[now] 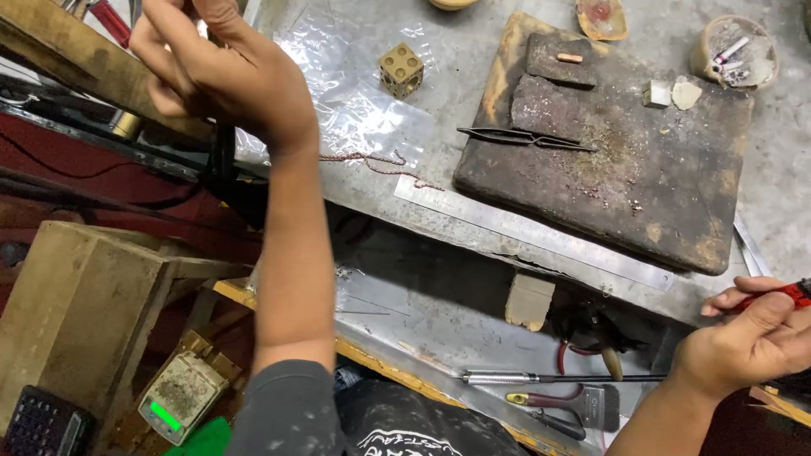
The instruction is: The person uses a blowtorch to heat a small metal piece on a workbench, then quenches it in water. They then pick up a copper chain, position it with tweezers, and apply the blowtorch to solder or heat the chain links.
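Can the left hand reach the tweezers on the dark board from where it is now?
Probably yes. The left hand is raised at the bench's far left, and the tweezers lie uncovered on the board. Only a thin twisted wire and clear plastic lie between them, both flat on the bench.

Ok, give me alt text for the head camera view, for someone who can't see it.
Over a metal workbench, the left hand is raised at the top left near a twisted copper wire, while the right hand grips a red-handled tool at the right edge. Tweezers lie on a charred board.
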